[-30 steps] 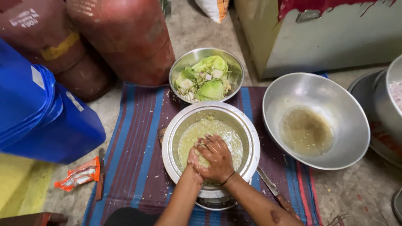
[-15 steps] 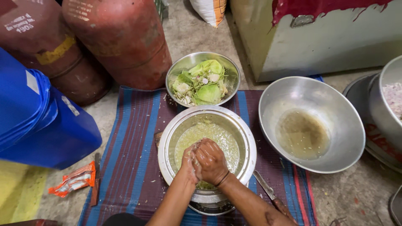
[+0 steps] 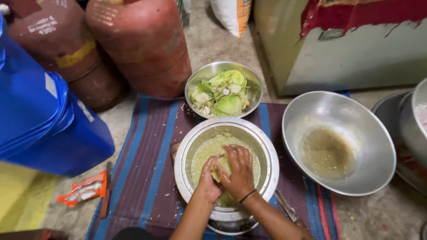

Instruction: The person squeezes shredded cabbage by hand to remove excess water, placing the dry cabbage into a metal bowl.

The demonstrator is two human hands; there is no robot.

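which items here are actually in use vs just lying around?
In use:
- left hand and right hand, clasped around a clump of pale green mash
- round steel pot holding that mash

Lying about:
- small steel bowl of cabbage scraps
- wide steel basin with murky liquid
- red gas cylinders
- blue plastic drum
- orange packet
- knife

I see a pale yellow-green mash inside a shiny silver pot. The mat under it is dark maroon with blue stripes running lengthwise. A silver bowl holds light green and whitish leaf scraps. The wide silver basin carries a murky brownish-olive puddle. Two gas cylinders are dull rust red, one with a yellow band. The barrel is bright blue, the wrapper orange and white.
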